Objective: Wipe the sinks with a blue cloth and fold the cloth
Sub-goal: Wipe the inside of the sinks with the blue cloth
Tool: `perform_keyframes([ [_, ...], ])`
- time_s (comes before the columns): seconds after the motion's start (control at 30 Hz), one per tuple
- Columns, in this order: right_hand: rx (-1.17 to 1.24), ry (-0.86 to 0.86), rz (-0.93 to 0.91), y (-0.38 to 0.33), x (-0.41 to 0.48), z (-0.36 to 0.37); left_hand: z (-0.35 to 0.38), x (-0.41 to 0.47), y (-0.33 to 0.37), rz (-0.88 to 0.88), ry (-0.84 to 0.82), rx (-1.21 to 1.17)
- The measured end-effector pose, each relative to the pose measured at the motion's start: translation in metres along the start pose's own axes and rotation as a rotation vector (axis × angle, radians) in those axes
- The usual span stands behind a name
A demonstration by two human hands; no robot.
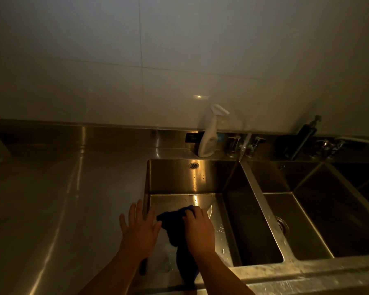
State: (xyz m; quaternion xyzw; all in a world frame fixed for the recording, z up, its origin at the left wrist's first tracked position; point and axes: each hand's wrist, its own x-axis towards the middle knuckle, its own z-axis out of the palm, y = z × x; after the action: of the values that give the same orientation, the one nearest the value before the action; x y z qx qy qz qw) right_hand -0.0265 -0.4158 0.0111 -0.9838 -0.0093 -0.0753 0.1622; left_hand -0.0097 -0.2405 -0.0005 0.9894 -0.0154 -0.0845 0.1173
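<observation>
Two steel sinks sit side by side in a steel counter, the left sink [200,177] in front of me and the right sink [320,209] beside it. My right hand [198,228] holds a dark blue cloth [175,228] over the left sink's near left part; the cloth hangs down below the hand. My left hand [140,228] is spread flat with fingers apart over the sink's left rim, just left of the cloth. The scene is dim.
A white spray bottle [209,137] leans against the wall behind the left sink. Taps [244,145] stand between the sinks, with a dark soap dispenser [303,137] and more taps [328,146] further right. The steel counter [51,199] stretches left.
</observation>
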Motion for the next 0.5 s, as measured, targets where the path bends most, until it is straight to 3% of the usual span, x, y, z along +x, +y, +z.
perform_keyframes([
  [0.5, -0.229, -0.251, 0.12, 0.11, 0.019, -0.004, 0.046, 0.046, 0.04, 0.046, -0.101, -0.025],
])
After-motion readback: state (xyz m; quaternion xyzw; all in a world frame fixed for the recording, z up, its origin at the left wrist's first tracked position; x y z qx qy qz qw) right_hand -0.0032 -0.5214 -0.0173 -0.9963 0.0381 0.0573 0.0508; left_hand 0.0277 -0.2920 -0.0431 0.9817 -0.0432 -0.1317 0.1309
